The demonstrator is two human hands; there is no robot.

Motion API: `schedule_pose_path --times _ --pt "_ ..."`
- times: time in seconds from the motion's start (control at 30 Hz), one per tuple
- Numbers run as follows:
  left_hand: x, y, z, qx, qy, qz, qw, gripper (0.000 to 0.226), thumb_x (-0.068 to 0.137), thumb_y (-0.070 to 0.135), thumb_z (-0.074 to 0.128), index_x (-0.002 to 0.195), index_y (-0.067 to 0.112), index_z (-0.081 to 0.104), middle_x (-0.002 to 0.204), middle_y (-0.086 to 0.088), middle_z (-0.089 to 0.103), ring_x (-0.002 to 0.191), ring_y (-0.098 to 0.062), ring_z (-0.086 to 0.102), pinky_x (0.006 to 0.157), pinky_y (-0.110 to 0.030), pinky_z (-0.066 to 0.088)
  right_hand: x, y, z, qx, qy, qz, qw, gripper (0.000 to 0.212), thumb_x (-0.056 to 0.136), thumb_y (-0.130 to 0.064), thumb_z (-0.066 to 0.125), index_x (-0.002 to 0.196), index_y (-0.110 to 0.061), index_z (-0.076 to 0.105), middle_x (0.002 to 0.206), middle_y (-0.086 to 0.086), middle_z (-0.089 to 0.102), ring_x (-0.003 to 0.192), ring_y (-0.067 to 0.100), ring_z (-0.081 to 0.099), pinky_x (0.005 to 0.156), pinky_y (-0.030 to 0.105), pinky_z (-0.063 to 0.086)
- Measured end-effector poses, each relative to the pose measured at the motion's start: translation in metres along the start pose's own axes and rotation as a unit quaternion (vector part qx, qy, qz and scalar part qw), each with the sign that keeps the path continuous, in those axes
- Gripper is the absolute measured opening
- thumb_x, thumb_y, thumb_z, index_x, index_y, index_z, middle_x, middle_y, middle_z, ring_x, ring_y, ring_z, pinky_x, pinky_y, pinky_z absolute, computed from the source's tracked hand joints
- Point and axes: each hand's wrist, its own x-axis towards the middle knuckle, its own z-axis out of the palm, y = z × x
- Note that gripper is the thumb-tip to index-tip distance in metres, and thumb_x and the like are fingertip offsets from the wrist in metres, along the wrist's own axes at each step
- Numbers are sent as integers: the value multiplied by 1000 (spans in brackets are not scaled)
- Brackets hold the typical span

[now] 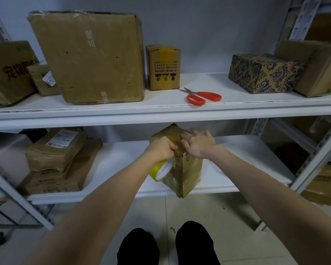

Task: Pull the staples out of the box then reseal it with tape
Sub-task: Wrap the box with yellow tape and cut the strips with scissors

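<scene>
A small brown cardboard box [186, 172], wrapped in glossy tape, stands on the lower white shelf [243, 150] with one corner over the front edge. My left hand [161, 149] is closed around a yellow tape roll [161, 170] held against the box's left side near its top. My right hand [198, 143] lies flat on the box's top, fingers spread. No staples can be made out.
Red-handled scissors [203, 96] lie on the upper shelf [161, 111], among several cardboard boxes [88, 56]. A blue-patterned box [264, 72] sits at the right. Stacked paper parcels [59, 159] fill the lower shelf's left. Metal shelf uprights [313, 161] stand to the right.
</scene>
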Motion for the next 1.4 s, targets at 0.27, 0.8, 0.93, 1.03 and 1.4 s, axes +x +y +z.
schedule_pose_path --times 0.27,0.8,0.93,1.03,1.4 --pt "-8 2 8 -76 17 -16 997 32 88 16 56 116 23 69 122 6 66 116 -14 58 95 -26 46 -29 -6 14 -29 138 -36 989 42 101 -36 29 112 -16 64 122 2 61 123 18 51 112 43 20" --pt "-29 -21 9 -293 20 -215 932 53 88 46 60 120 3 56 102 -7 51 100 -26 51 80 -32 40 -10 -36 -5 -5 108 56 993 61 81 -73 46 89 -14 60 103 10 68 104 27 62 113 45 24" --pt "-23 -16 8 -280 -12 -244 928 62 87 44 63 131 4 46 127 -13 51 121 -30 48 83 -33 38 -8 -34 -2 -12 98 49 994 61 85 -69 46 97 -12 64 106 11 68 107 27 61 115 46 19" --pt "-25 -17 20 -257 -33 -255 932 64 87 48 61 131 5 46 132 -13 51 121 -31 49 86 -33 40 -5 -34 -3 -28 96 32 994 57 87 -64 48 100 -10 64 106 11 68 107 26 61 115 46 19" --pt "-37 -20 43 -362 -56 -281 887 81 76 64 63 134 10 45 137 -11 51 124 -28 49 93 -37 40 -8 -26 -9 -30 67 -16 997 49 84 -60 56 90 -12 59 100 7 65 97 28 62 69 32 46"
